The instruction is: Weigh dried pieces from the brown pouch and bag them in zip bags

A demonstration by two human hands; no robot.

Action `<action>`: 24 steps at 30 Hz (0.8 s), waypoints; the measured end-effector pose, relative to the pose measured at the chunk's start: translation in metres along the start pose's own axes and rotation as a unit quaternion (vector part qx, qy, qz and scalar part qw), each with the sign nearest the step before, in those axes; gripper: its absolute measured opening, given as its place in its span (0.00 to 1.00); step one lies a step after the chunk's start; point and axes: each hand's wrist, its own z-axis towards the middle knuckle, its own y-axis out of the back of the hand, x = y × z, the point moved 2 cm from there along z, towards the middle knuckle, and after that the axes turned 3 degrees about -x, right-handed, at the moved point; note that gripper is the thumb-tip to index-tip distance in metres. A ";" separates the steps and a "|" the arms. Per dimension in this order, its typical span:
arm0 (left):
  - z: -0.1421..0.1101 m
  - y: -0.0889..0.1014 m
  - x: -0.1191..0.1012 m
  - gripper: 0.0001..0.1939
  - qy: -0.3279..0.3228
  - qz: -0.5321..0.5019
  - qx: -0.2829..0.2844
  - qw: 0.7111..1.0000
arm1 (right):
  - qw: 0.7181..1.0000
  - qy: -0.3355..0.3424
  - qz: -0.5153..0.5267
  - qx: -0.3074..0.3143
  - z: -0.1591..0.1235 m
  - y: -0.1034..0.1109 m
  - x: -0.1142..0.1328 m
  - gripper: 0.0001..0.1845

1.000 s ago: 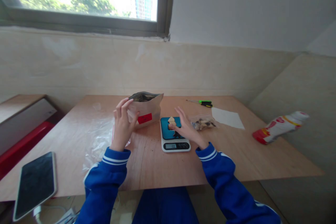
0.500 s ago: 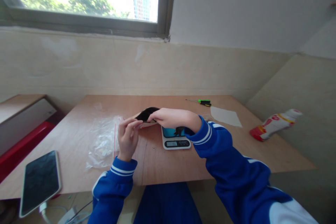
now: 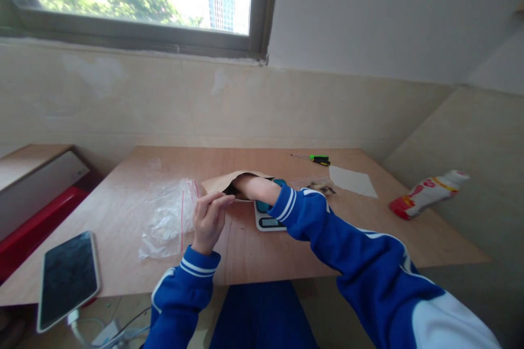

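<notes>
My left hand (image 3: 210,221) pinches the near edge of a brown paper bag (image 3: 216,182) at its mouth. The bag lies with its opening toward the right, and its inside looks dark. Reaching through that opening is my right hand (image 3: 256,187); its fingers are hidden inside, so what they hold cannot be seen. A white kitchen scale (image 3: 269,222) with a blue top sits just right of the bag, partly covered by my right forearm and sleeve.
Left of my left hand lies a clear plastic bag (image 3: 167,221). Further left is a tablet (image 3: 69,272) with a cable. On the right are a small bag with brownish pieces (image 3: 321,187), white paper (image 3: 352,181), screwdrivers (image 3: 319,159) and a red-white bottle (image 3: 428,194).
My right hand has gone from the mouth of the paper bag to deep inside it. My right sleeve has shifted left over the scale, uncovering the small bag behind it.
</notes>
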 end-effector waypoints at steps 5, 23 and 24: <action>0.002 -0.002 0.005 0.12 -0.001 0.008 -0.008 1.000 | 0.997 0.017 -0.073 -0.023 -0.026 0.021 0.013 0.11; -0.005 0.000 0.007 0.14 -0.035 0.041 -0.009 0.998 | 0.997 0.044 -0.059 0.026 -0.024 0.017 0.008 0.16; -0.006 0.000 0.008 0.14 -0.042 0.050 -0.014 0.998 | 0.997 0.048 -0.057 0.015 -0.028 0.020 0.011 0.15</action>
